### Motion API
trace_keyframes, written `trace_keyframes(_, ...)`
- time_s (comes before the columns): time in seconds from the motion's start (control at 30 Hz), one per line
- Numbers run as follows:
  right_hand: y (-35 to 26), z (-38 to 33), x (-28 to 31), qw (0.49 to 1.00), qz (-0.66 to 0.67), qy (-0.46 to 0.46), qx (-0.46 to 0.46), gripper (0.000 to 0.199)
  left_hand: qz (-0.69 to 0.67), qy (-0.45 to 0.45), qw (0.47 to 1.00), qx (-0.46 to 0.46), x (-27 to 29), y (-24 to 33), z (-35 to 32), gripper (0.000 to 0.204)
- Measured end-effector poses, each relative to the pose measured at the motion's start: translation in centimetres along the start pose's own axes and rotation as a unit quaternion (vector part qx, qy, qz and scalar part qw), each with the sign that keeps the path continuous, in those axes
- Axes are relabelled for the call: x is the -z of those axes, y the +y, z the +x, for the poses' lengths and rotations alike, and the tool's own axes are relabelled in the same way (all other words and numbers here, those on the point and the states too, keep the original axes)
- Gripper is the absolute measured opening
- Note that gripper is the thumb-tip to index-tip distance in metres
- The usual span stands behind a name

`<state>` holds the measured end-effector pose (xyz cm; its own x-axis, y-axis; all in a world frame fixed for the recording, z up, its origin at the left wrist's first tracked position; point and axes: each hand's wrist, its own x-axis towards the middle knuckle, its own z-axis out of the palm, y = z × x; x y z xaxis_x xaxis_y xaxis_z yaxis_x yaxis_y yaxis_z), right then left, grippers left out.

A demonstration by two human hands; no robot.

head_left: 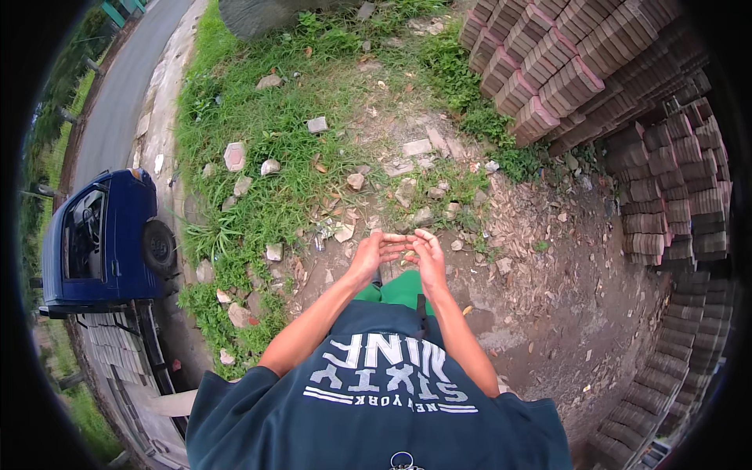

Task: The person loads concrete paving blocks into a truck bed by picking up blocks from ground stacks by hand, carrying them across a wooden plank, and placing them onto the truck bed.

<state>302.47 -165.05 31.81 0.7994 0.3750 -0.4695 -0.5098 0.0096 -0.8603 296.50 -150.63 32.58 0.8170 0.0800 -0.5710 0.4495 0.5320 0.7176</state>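
Both hands are raised in front of my waist with their fingertips meeting. My left hand point(379, 254) has its fingers stretched out toward the right, apart from each other, and no object shows in it. My right hand point(427, 254) faces it, fingers extended and slightly bent against the left fingertips, also without a visible object. Below them are my green shorts point(401, 290) and my dark printed T-shirt point(352, 392). A dark strap point(421, 307) hangs by my right forearm.
Tall stacks of reddish-grey pavers point(568, 59) rise at the far right, with more stacks point(674, 184) along the right side. Stones and loose pavers point(235, 157) lie in the grass. A blue truck point(117, 235) stands on the left beside a road point(129, 86). A grey boulder point(262, 17) lies ahead.
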Motion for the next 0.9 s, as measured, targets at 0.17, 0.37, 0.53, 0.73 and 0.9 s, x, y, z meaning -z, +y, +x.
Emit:
trace_keyframes(0.17,-6.5,9.2,-3.1,1.000,-0.001,-0.006,0.023,0.035,-0.054,0.030,0.995,-0.084,-1.5,7.0,8.3,0.050)
trace_keyframes(0.37,-9.0,23.6,-5.1,0.997,0.044,-0.057,0.006,0.056,-0.025,0.005,0.997,-0.078,-5.0,14.2,18.4,0.074)
trace_keyframes(0.53,-15.1,39.0,-5.1,0.989,0.101,-0.064,-0.087,0.059,0.148,0.018,0.978,-0.144,-5.4,21.1,29.7,0.080)
trace_keyframes(0.73,-23.9,50.7,-8.5,0.981,-0.077,-0.179,-0.013,0.048,0.190,0.061,0.979,-0.048,-3.9,34.6,39.0,0.090)
trace_keyframes(0.9,-29.1,56.6,-12.3,0.952,-0.177,-0.246,0.042,0.056,-0.106,0.115,0.987,-0.042,-1.3,40.9,48.2,0.098)
